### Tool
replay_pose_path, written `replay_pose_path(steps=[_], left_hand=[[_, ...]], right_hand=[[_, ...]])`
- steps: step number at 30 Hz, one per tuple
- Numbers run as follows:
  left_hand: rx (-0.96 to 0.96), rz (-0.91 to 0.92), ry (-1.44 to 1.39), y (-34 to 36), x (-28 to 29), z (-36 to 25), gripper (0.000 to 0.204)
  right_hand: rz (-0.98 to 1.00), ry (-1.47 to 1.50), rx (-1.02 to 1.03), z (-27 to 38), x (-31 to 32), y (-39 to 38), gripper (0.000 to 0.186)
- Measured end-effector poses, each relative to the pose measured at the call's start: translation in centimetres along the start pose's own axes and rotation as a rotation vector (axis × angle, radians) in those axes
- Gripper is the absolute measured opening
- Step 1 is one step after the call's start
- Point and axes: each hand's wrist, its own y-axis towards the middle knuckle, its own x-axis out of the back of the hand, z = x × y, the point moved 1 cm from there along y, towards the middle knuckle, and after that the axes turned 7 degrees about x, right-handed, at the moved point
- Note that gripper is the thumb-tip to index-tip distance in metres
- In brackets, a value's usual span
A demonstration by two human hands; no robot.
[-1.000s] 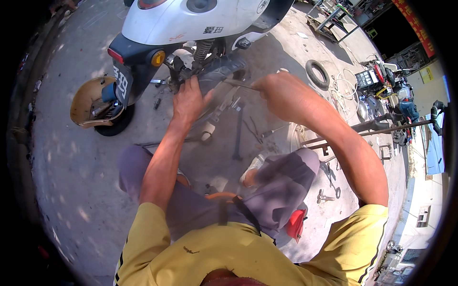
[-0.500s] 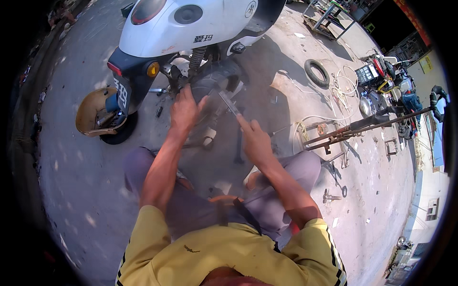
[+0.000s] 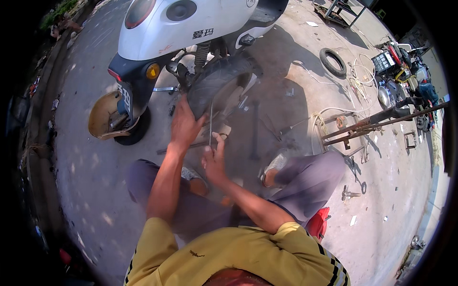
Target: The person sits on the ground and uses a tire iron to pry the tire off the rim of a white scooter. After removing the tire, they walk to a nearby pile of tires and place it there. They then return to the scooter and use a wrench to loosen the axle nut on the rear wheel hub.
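The rear tire (image 3: 214,78) of a white scooter (image 3: 191,26) stands in front of me, its right side facing up and partly in shade. My left hand (image 3: 185,125) grips the tire's near left edge, with the thumb apart from the fingers. In my right hand (image 3: 215,159) is a slim metal tire lever (image 3: 211,119), held nearly upright below the tire's side. Its upper end reaches the tire's edge; whether it is wedged under it, I cannot tell. The fingers of my right hand wrap the lever's lower part, the index finger partly raised.
A tan basin (image 3: 102,114) with tools sits left of the scooter. Another tire (image 3: 333,63) and a pale hose (image 3: 360,78) lie to the right. A metal frame (image 3: 353,131), a hammer (image 3: 349,193) and scattered tools are on the concrete. A red object (image 3: 318,221) is by my right knee.
My right hand has moved left and nearer to me, and the tire lever has swung from slanted to nearly upright. My left hand has shifted slightly down along the tire. The view has shifted too.
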Motion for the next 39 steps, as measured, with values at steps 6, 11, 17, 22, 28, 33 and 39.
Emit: replay_pose_path(steps=[6, 11, 17, 22, 28, 33, 39], left_hand=[[0.063, -0.038, -0.058, 1.9, 0.5, -2.6, 0.09], [-0.131, -0.202, 0.059, 3.2, -0.8, -2.8, 0.086], [-0.142, -0.178, 0.131, 4.0, -1.2, -2.6, 0.081], [-0.195, -0.22, 0.136, 4.3, -0.8, -2.0, 0.078], [-0.209, -0.223, 0.111, 4.9, -1.1, -2.5, 0.076], [-0.149, -0.215, 0.181, 4.9, 0.3, -1.6, 0.076], [-0.241, -0.179, 0.109, 2.4, -0.2, -3.7, 0.084]], right_hand=[[0.086, -0.591, 0.113, 9.5, 8.3, -0.8, 0.045], [0.239, -1.004, 0.023, 19.7, 9.4, 1.8, 0.045], [0.423, -1.304, 0.221, 24.0, 9.4, 5.1, 0.042], [0.647, -1.574, 0.126, 30.6, 4.5, 8.7, 0.041], [0.871, -1.775, 0.069, 31.8, 0.4, 13.3, 0.043], [0.63, -1.685, 0.218, 22.8, 5.9, 9.0, 0.049], [0.108, -0.922, 0.427, 0.3, 11.7, 6.4, 0.059]])
